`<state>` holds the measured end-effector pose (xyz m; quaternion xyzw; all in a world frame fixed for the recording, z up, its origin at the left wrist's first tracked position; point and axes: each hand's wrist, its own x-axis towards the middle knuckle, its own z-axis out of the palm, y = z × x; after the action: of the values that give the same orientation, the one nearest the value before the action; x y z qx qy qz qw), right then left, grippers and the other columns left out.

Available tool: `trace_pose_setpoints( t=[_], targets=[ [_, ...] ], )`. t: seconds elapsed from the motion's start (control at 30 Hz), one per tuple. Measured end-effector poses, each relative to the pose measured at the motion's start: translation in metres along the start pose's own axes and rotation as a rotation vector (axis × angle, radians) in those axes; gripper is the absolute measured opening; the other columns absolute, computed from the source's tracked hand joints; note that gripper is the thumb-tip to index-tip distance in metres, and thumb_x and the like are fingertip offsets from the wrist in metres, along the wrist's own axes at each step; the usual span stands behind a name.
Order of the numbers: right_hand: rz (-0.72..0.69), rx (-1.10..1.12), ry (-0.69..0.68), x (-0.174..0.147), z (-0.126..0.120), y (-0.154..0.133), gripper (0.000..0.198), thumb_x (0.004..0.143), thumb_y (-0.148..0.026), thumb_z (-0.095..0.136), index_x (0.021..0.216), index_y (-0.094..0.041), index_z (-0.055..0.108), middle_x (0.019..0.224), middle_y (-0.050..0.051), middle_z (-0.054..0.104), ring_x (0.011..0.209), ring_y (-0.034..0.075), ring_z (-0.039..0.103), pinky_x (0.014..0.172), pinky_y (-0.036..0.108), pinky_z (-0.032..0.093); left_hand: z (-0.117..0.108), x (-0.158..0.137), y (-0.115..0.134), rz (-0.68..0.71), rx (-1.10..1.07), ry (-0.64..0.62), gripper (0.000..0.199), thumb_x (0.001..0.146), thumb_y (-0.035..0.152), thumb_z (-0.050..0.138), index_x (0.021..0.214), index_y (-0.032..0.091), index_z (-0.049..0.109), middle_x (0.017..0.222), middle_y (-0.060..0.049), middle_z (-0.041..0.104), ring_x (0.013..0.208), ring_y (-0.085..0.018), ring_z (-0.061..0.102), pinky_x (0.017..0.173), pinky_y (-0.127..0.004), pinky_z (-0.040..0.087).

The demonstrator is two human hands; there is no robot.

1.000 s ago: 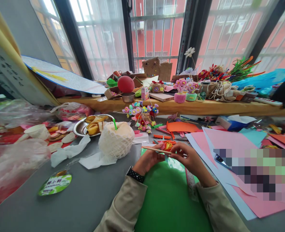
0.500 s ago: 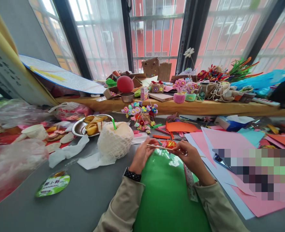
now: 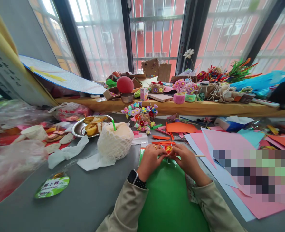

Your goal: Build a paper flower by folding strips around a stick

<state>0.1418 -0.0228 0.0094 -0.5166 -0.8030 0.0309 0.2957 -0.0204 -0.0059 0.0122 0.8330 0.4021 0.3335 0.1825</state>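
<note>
My left hand (image 3: 152,161) and my right hand (image 3: 187,162) meet over a glossy green mat (image 3: 171,199), thumbs and forefingers closed in a pinch. Whatever is between the left fingertips is too small and covered to name. A thin wooden stick (image 3: 200,156) pokes out to the right of my right hand, level with its pinch; the fingers hide its other end. Just behind the fingertips shows a crumpled orange and yellow piece (image 3: 168,148). Orange paper strips (image 3: 161,137) lie beyond the hands. Under my right forearm is a patterned strip like a ruler (image 3: 191,188).
Left of the mat stands a net-wrapped coconut (image 3: 115,141) with a green straw, near a metal dish (image 3: 77,129) of peels. Pink paper sheets (image 3: 229,138) spread to the right. Craft flowers (image 3: 139,116) stand ahead, below a crowded wooden ledge (image 3: 103,105).
Both hands have come together and lower, fingertips now meeting. The stick's length that spanned between them is out of sight, and the left hand has turned, showing its back and watch.
</note>
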Motion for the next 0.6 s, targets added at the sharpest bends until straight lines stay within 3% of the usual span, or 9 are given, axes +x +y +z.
trace_pose_setpoints(
  t=[0.6],
  targets=[
    [-0.061,0.023,0.009,-0.0002,-0.0008,0.0011,0.007,0.075,-0.022,0.053,0.07,-0.019,0.058,0.072,0.004,0.057,0.072,0.018,0.051,0.062,0.027,0.041,0.003,-0.0002,0.0034,-0.055,0.114,-0.023,0.011,0.073,0.024,0.052,0.078,0.02,0.061,0.079,-0.004,0.06,0.078,-0.018,0.05,0.072,-0.03,0.033]
  ],
)
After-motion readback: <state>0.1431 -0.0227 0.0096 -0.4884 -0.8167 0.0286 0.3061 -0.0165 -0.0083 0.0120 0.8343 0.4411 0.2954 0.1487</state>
